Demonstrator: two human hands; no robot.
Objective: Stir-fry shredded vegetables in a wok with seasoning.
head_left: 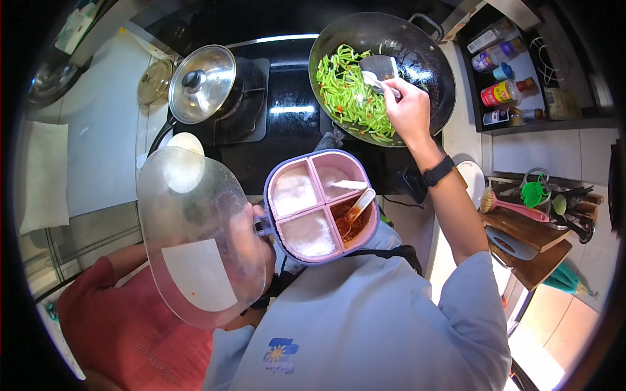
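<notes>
My right hand (pixel 408 107) is closed on a small white spoon (pixel 374 80) above a large black wok (pixel 440 93). Chopped green stems with red bits (pixel 352 97) lie in the wok, and a spatula blade (pixel 380 66) shows beside the spoon. My left hand (pixel 252 234), partly hidden behind a clear lid (pixel 195 220), holds a seasoning box (pixel 269 195) with four pink compartments. White grains (pixel 293 190) fill some compartments. A dark red paste (pixel 349 225) with a white spoon (pixel 362 203) in it occupies the lower right one; another white handle (pixel 349 184) shows in the upper right.
A pan with a glass lid (pixel 208 83) sits on the left burner. Bottles (pixel 501 93) stand in a rack at the right. Below them are a pink-handled brush (pixel 518 207) and wooden boards (pixel 528 234). Another person in a red shirt (pixel 137 322) is at the left.
</notes>
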